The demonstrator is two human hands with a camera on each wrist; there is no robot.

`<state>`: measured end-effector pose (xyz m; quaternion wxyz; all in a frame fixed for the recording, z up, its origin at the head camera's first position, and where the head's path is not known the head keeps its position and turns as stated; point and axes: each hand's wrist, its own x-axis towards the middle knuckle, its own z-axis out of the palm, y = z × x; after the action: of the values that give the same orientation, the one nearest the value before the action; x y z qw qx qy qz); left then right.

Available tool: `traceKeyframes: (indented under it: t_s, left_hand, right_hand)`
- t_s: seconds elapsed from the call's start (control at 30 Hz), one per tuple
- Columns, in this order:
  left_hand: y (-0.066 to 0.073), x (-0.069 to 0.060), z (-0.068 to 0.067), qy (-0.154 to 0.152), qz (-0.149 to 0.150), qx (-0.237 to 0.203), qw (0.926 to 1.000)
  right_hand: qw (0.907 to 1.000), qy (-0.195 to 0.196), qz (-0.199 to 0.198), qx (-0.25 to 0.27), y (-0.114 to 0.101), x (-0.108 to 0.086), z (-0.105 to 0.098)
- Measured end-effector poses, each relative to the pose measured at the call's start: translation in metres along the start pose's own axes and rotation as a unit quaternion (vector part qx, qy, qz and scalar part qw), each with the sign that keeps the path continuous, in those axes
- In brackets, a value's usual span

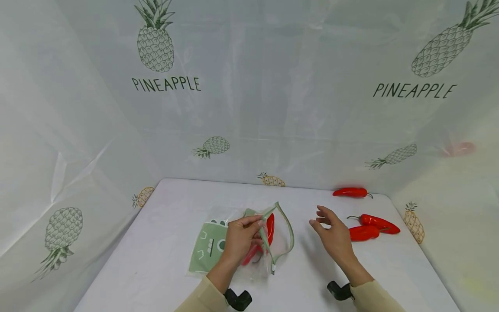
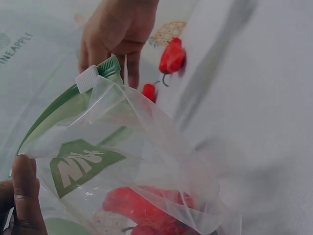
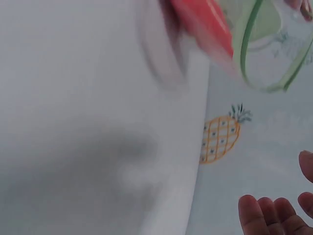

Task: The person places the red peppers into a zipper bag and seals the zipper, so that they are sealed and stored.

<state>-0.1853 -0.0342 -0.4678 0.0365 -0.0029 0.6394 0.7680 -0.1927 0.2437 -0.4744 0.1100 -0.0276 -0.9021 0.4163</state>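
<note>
Unfortunately, the left hand [image 1: 241,240] hides part of the clear zip bag [image 2: 93,164] it pinches by the edge, mid-counter [image 1: 156,268], so I can't count the red peppers inside [image 2: 142,208]. Pineapple-printed sheeting [image 1: 257,112] walls the far side. The right hand [image 1: 336,238], thumb and fingers apart, holds nothing, left of three loose peppers [image 1: 375,222].

Head view: high, forward-down, wide. Wrist views: close in, both catching bag [image 2: 85,166].
</note>
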Motion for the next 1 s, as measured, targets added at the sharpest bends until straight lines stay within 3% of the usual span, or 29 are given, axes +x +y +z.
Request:
traceKeyframes:
  t_s: [0.47, 0.73, 1.0]
  left_hand:
    - [0.000, 0.000, -0.003, 0.004, -0.004, -0.001, 1.0000]
    - [-0.001, -0.001, -0.003, 0.014, -0.002, 0.017, 0.9998]
    - [-0.003, 0.001, -0.001, 0.019, -0.007, 0.007, 0.9998]
  right_hand:
    - [0.9925, -0.018, -0.037, -0.115, 0.055, 0.008, -0.057]
    - [0.9835, -0.052, -0.032, -0.170, 0.090, 0.014, -0.090]
    - [0.9763, -0.112, -0.003, -0.185, 0.117, 0.025, -0.108]
